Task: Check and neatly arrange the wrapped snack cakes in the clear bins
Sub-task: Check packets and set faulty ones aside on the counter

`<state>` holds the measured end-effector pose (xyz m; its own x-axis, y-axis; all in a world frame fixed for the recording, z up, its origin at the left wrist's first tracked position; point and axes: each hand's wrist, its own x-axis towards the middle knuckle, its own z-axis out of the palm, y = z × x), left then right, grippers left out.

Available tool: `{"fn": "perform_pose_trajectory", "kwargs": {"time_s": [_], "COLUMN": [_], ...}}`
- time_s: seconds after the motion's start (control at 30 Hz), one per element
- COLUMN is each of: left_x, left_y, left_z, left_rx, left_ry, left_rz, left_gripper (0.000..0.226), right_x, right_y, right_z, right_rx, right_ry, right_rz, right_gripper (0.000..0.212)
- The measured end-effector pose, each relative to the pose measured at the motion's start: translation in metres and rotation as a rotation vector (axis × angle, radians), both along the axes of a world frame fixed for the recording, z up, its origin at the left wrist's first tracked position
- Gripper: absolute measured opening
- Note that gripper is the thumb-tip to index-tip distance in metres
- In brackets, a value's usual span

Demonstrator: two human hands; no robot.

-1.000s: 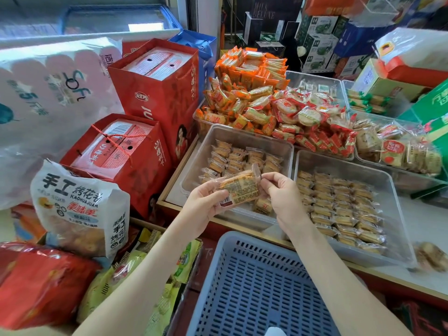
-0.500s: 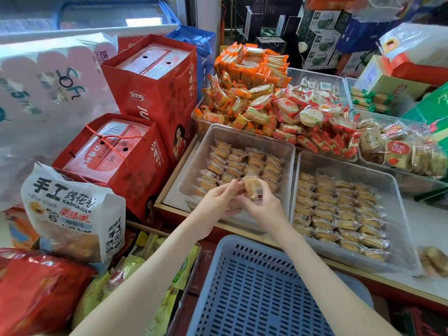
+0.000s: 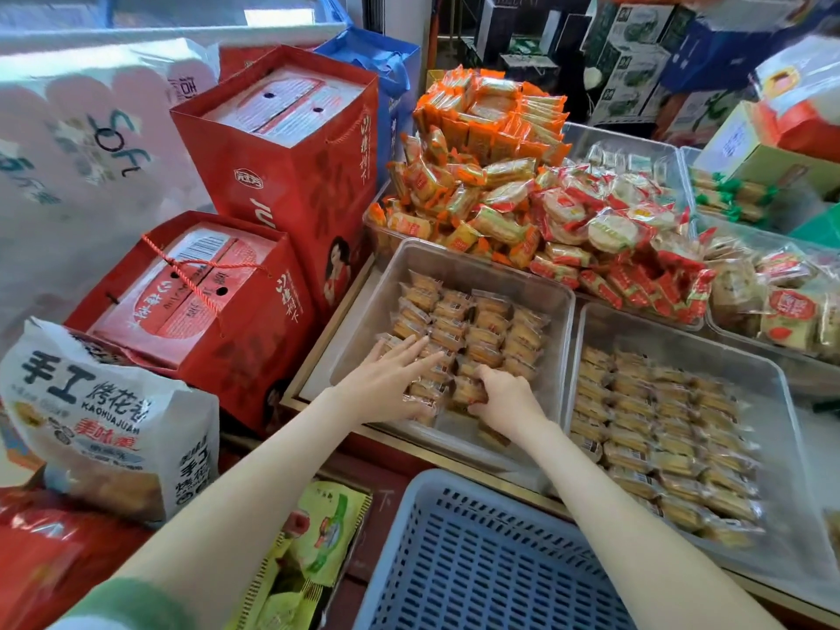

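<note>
Head view, centre of frame: you are working in the clear bin [image 3: 459, 259], your left hand [image 3: 391, 384] lying flat with straight fingers on the rows of wrapped snack cakes [image 3: 477, 320], your right hand [image 3: 507, 400] curling its grip around one cake [image 3: 466, 389] at the near row. Light, soft and slippery-wrapped, it is probably crushing easily; you are best taking it by its long edges, gently.
</note>
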<state>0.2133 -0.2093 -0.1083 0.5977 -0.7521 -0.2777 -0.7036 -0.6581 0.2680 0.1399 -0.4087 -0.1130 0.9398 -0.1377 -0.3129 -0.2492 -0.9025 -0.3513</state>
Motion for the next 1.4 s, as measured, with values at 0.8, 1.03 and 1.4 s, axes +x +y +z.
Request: {"fn": "perform_pose_trajectory", "kwargs": {"time_s": [0.8, 1.03, 1.4], "left_x": [0.014, -0.035, -0.094], "left_y": [-0.028, -0.020, -0.025], "left_z": [-0.012, 0.036, 0.087], "left_rx": [0.174, -0.343, -0.848], "left_ry": [0.215, 0.326, 0.589], "left_rz": [0.077, 0.344, 0.672], "left_gripper": [0.073, 0.044, 0.015], "right_x": [-0.016, -0.069, -0.109], "right_y": [-0.008, -0.017, 0.001], "right_z": [0.015, 0.080, 0.096], "right_rx": [-0.325, 0.337, 1.026], "right_ry": [0.141, -0.241, -0.449], "right_rz": [0.108, -0.335, -0.601], "right_gripper": [0.032, 0.020, 0.012]}}
